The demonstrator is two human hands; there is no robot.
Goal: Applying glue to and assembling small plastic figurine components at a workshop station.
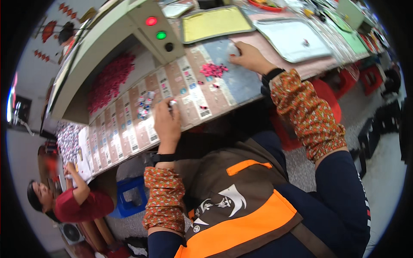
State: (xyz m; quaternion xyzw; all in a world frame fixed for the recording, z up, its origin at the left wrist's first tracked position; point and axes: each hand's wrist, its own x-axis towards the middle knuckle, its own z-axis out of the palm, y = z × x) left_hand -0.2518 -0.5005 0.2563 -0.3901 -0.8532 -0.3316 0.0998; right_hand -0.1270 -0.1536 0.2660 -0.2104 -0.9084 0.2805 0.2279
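My left hand (167, 122) is at the table's near edge with its fingers closed on a small whitish piece (173, 103), whose kind I cannot make out. Just left of it lies a loose pile of small white, blue and red pieces (145, 105). My right hand (253, 59) is closed on a whitish, rather see-through thing (233, 50) above a blue-grey part of the tabletop. Between my hands sits a heap of small bright pink pieces (214, 70). A few dark-and-pink pieces (216, 86) lie scattered nearer to me.
A beige machine housing (146, 32) with red and green lights arches over a large pink heap (114, 81) at left. Beyond my right hand are a yellow-lined tray (217, 23) and a white-lined tray (294, 38). A person in red (84, 202) works at far left, by a blue stool (131, 195).
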